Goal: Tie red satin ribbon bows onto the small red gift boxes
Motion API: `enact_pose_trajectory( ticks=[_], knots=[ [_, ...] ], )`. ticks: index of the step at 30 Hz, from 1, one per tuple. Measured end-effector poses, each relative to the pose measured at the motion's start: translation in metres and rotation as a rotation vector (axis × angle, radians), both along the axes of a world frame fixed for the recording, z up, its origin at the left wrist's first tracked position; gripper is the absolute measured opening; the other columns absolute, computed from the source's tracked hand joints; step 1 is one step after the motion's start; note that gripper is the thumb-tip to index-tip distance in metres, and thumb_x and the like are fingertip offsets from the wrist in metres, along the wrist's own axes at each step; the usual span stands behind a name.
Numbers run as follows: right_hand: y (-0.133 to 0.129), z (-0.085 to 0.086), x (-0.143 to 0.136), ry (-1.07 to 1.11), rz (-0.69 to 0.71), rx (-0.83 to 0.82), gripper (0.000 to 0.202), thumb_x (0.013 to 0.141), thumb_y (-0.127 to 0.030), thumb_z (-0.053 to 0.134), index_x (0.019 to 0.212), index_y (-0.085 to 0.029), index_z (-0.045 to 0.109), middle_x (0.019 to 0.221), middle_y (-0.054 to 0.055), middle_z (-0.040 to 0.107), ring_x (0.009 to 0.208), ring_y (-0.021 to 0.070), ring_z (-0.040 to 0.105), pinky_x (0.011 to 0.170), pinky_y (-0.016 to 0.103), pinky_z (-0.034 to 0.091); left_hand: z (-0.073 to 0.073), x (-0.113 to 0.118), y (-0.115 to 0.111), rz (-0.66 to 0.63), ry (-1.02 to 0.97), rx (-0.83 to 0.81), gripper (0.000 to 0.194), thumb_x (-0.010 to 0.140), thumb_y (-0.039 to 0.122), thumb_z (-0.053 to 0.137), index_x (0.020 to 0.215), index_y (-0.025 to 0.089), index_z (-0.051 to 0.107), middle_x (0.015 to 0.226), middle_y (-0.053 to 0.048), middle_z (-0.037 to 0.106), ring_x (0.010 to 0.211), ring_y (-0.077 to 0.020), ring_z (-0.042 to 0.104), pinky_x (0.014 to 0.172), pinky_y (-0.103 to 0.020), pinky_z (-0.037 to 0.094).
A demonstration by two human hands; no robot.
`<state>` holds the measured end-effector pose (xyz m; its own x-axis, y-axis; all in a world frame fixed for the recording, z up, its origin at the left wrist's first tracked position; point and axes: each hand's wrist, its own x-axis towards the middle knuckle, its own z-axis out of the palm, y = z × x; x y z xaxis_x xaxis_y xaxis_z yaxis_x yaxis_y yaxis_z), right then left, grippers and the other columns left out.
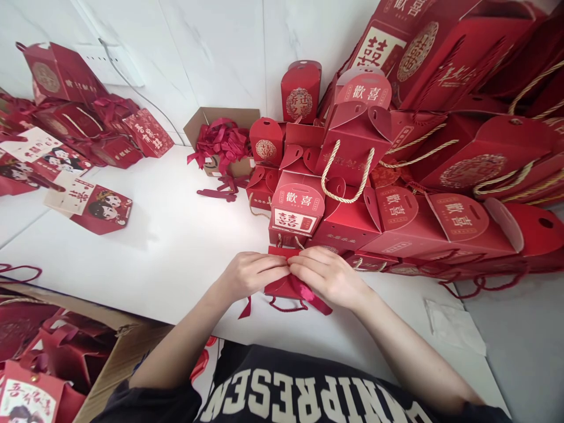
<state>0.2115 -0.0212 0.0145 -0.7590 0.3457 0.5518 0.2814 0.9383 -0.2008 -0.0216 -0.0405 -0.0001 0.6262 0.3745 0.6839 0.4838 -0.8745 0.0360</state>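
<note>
I see the right hand (328,276), fingers drawn together, pinching a magenta ribbon (320,303) atop a small red box (277,288). Left hand (255,274) curled, fingertips meeting the right's; its grip I cannot tell. Box on white desk (194,252), near side of stacked red boxes (348,232).

Ribbon (315,298): crimson
Small box (277,287): red
Shirt (304,379): black, cream lettering
Wall (220,53): white, grey-veined
Nine-o'clock box (106,205): red, cartoon faces
</note>
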Motion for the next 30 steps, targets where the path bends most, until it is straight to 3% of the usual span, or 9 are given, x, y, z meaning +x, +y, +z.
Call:
enact_pose_trajectory(
  ticks=[6,12,17,22,25,27,30],
  knots=[
    [0.003,-0.002,-0.001,0.122,-0.013,-0.33,0.017,0.096,-0.013,0.053,0.111,-0.02,0.056,0.099,0.006,0.07,0.092,0.0199,0.063,0.084,0.037,0.052,0.0,0.001,0.0,-0.011,-0.025,-0.015,0.015,0.09,0.012,0.063,0.102,0.017,0.069,0.097,-0.002,0.078,0.087,-0.0139,0.075,0.07,-0.022,0.06],
    [0.005,-0.005,0.002,0.156,-0.034,-0.207,0.017,0.096,-0.011,0.051,0.109,-0.021,0.056,0.097,0.007,0.07,0.095,0.0223,0.062,0.085,0.041,0.051,-0.003,-0.001,-0.002,0.007,-0.02,-0.032,0.018,0.091,0.011,0.06,0.105,0.018,0.069,0.098,-0.002,0.078,0.089,-0.0138,0.075,0.071,-0.022,0.061],
    [0.004,-0.003,0.001,0.113,-0.014,-0.318,0.019,0.095,-0.014,0.053,0.113,-0.022,0.055,0.102,0.006,0.069,0.098,0.0208,0.063,0.096,0.044,0.049,-0.004,-0.001,-0.002,0.001,-0.032,-0.015,0.017,0.088,0.011,0.064,0.103,0.017,0.069,0.095,-0.002,0.078,0.089,-0.0145,0.075,0.073,-0.022,0.061],
    [0.001,-0.006,-0.003,0.144,-0.018,-0.23,0.017,0.096,-0.012,0.051,0.109,-0.022,0.056,0.098,0.005,0.07,0.098,0.0206,0.064,0.099,0.046,0.049,-0.007,-0.001,-0.002,0.02,-0.045,-0.022,0.02,0.089,0.011,0.063,0.106,0.018,0.07,0.097,-0.002,0.078,0.089,-0.0134,0.075,0.076,-0.022,0.062],
    [-0.001,-0.009,-0.005,0.135,-0.033,-0.281,0.022,0.095,-0.012,0.051,0.114,-0.022,0.054,0.105,0.007,0.069,0.103,0.0214,0.063,0.1,0.047,0.049,-0.007,0.0,-0.002,0.018,-0.058,-0.031,0.019,0.088,0.012,0.064,0.105,0.018,0.07,0.096,-0.002,0.078,0.087,-0.0133,0.075,0.074,-0.022,0.061],
    [-0.001,-0.011,-0.006,0.151,-0.022,-0.342,0.023,0.095,-0.011,0.051,0.115,-0.022,0.054,0.104,0.005,0.07,0.097,0.0194,0.065,0.103,0.048,0.048,-0.007,0.0,-0.003,0.012,-0.053,-0.033,0.019,0.087,0.012,0.065,0.104,0.017,0.07,0.097,-0.002,0.078,0.088,-0.0136,0.075,0.074,-0.022,0.061],
    [-0.001,-0.012,-0.005,0.19,-0.037,-0.281,0.02,0.094,-0.01,0.051,0.109,-0.022,0.055,0.096,0.004,0.069,0.091,0.0187,0.065,0.105,0.048,0.047,-0.007,-0.001,-0.003,0.01,-0.056,-0.044,0.019,0.087,0.01,0.065,0.105,0.016,0.069,0.097,-0.002,0.078,0.091,-0.0137,0.074,0.077,-0.022,0.062]
  ],
)
